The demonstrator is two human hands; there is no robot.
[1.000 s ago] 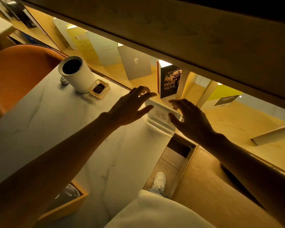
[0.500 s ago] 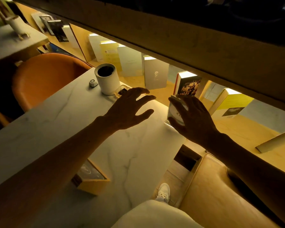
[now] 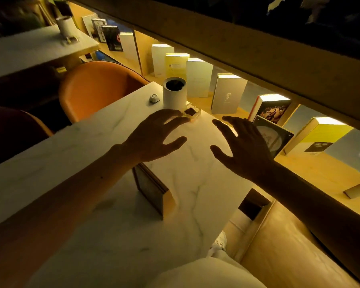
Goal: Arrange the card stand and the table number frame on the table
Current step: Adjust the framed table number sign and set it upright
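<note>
The card stand (image 3: 275, 138), a clear panel with a round picture and corner screws, stands tilted at the far right edge of the marble table (image 3: 197, 183). My right hand (image 3: 243, 148) hovers just left of it with fingers spread and hides its left part; it grips nothing. My left hand (image 3: 156, 138) is also spread, palm down, above the table's middle. The table number frame (image 3: 154, 192), of light wood with a dark face, stands on the table under my left wrist.
A white cylinder cup (image 3: 174, 93), a small white device (image 3: 154, 98) and a glass dish (image 3: 192, 112) sit at the table's far end. Books (image 3: 227, 96) line a lit shelf behind. An orange chair (image 3: 96, 88) stands left, a tan seat (image 3: 289, 246) right.
My right hand has let go of the card stand, which now stands at the table's edge. Both hands have drawn back, fingers spread. The view has pulled back, showing the wooden frame more.
</note>
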